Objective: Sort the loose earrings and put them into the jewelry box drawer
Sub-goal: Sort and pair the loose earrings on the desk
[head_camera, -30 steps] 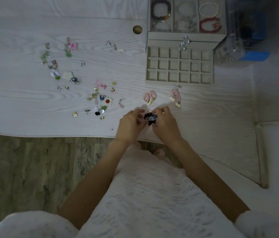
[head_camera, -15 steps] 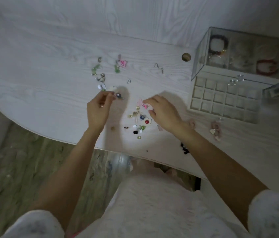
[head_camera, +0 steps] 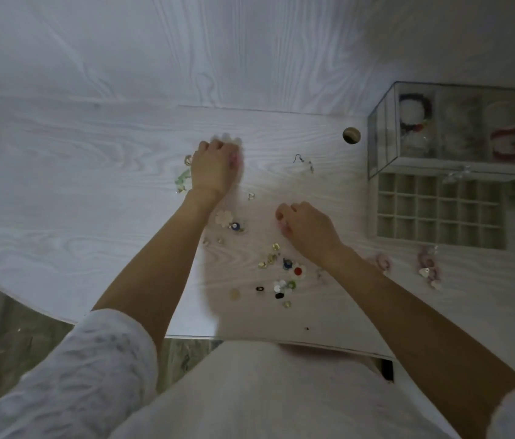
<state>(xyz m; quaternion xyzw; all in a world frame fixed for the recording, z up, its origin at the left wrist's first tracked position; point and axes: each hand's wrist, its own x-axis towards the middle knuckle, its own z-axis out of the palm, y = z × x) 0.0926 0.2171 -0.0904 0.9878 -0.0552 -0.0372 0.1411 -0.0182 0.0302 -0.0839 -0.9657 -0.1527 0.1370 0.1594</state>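
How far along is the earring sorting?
Early. The drawer is open, its visible compartments empty. Two pink pairs lie matched beside it. The left hand and right hand reach among loose earrings on the table; most remain scattered.

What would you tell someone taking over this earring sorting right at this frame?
Left hand: reaching to the far earrings, fingers blurred, so its grip is unclear.
Right hand: fingers curled over a pink earring; whether they pinch it is unclear.
Drawer: pulled out of the jewelry box, its visible compartments empty.
Loose earrings: a cluster near the table edge, a hook earring farther back, pink pairs in front of the drawer.
Done: nothing in the drawer.
Left: pairing and placing all earrings.
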